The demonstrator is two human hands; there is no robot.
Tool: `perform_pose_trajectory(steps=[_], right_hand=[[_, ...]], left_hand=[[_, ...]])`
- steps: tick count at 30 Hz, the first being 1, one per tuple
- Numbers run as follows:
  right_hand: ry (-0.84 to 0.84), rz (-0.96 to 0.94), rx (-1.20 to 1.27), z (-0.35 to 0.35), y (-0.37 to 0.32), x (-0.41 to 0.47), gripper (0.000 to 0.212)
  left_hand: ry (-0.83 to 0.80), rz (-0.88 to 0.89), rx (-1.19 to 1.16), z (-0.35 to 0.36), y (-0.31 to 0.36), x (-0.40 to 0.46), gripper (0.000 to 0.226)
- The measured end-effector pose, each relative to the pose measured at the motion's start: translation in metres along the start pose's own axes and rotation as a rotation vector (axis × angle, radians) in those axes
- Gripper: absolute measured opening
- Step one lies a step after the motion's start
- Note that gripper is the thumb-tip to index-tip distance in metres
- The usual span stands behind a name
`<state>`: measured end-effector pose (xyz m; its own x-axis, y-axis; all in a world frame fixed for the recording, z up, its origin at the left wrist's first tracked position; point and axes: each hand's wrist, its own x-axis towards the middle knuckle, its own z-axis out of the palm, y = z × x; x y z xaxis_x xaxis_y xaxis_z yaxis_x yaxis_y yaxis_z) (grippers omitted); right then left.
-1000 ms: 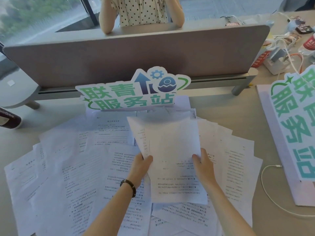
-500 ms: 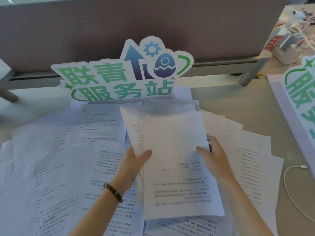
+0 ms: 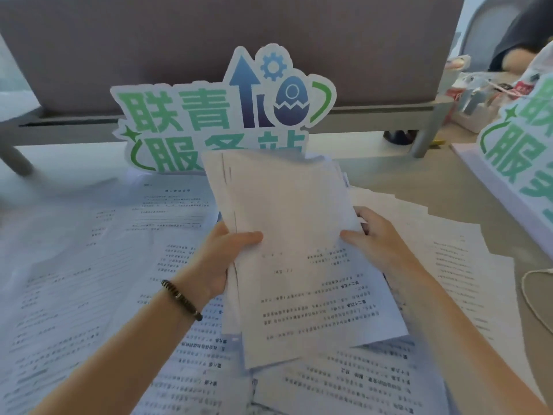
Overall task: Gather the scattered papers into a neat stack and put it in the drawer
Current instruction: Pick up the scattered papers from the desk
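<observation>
A small bundle of printed white papers [image 3: 293, 235] is lifted off the desk and tilted toward me. My left hand [image 3: 221, 259], with a dark bead bracelet on the wrist, grips its left edge, thumb on top. My right hand [image 3: 377, 238] grips its right edge, thumb on top as well. Many loose printed sheets [image 3: 98, 265] lie spread over the desk to the left, below and to the right [image 3: 454, 259] of the bundle. No drawer is in view.
A cut-out sign [image 3: 215, 115] with green characters stands just behind the papers, before a grey desk divider [image 3: 209, 40]. A second sign [image 3: 520, 139] leans at the right. A white cable [image 3: 532, 298] lies on the desk at the right edge.
Both hands have lifted the bundle off the desk and tilted it up. The view has dropped and moved closer, so the sign looks larger.
</observation>
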<state>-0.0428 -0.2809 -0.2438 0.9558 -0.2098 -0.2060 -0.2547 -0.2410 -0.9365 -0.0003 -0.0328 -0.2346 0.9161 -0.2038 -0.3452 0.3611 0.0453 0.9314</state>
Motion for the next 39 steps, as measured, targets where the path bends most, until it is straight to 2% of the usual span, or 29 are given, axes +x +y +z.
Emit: perform_pose_trajectory(steps=[5,11,14,17,20,21,24,27,30,33,39], right_hand=[[0.011,-0.101,0.144,0.002,-0.015,-0.021,0.040],[-0.003,-0.225,0.220,0.008,-0.046,-0.046,0.038],[0.078,-0.349,0.147,0.013,-0.062,-0.047,0.029],[0.182,-0.463,0.096,0.020,-0.072,-0.046,0.017],[0.251,-0.533,0.079,0.026,-0.078,-0.048,0.006],[0.253,-0.548,0.091,0.027,-0.079,-0.049,0.005],[0.214,-0.567,0.136,0.027,-0.078,-0.052,0.011],[0.193,-0.592,0.176,0.023,-0.078,-0.057,0.012],[0.171,-0.609,0.225,0.017,-0.072,-0.059,0.029],[0.146,-0.582,0.247,0.012,-0.058,-0.059,0.041],[0.096,-0.510,0.227,0.013,-0.030,-0.050,0.041]], left_hand=[[0.008,0.165,-0.050,-0.007,0.021,-0.024,0.024],[-0.018,0.325,-0.049,-0.017,0.043,-0.058,0.023],[0.024,0.439,-0.024,-0.020,0.052,-0.061,0.016],[0.139,0.595,0.028,-0.022,0.059,-0.058,0.022],[0.238,0.710,0.087,-0.020,0.062,-0.057,0.006],[0.259,0.732,0.094,-0.019,0.062,-0.057,0.008],[0.284,0.755,0.097,-0.013,0.061,-0.061,0.016],[0.266,0.780,0.064,-0.008,0.061,-0.067,0.014],[0.133,0.787,-0.034,-0.004,0.057,-0.071,0.015],[-0.003,0.692,-0.037,-0.008,0.040,-0.070,0.016],[0.007,0.525,0.031,-0.007,0.006,-0.065,0.028]])
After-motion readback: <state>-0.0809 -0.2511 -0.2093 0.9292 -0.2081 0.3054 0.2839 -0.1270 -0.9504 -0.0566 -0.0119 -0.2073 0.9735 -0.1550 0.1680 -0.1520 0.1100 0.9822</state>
